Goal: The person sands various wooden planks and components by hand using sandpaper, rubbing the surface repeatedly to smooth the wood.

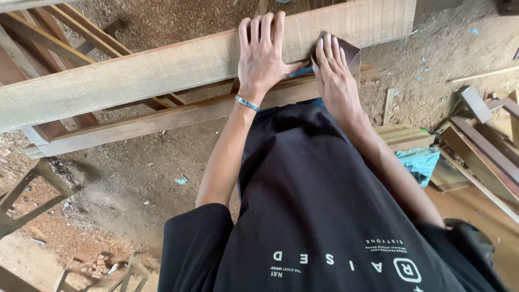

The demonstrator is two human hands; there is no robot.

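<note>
Black shirt (319,216) fills the near foreground, with pale print low on it, and both bare forearms reach up from it to a long pale plank (162,70) that runs slantwise across the upper half of the view.

On that plank the left hand (263,54) lies flat, fingers together and stretched over the far edge, thumb spread toward the right hand; a metal bracelet (247,103) circles its wrist just below the plank. Just right of it the right hand (335,75) presses flat on a folded sheet of sandpaper (348,54), brown-grey, which lies on the plank's face and shows past the fingertips and at the hand's right side. The two hands are close, thumb nearly touching the other hand; neither is closed around anything. A thin blue bit (300,71) shows between them, too small to tell what it is.

Below the plank runs a darker reddish rail (162,116). Under both, the floor is sawdust (135,178). To the plank's lower right lie a teal cloth (419,162) and stacked wood offcuts (476,140). No package or sign shows.
</note>
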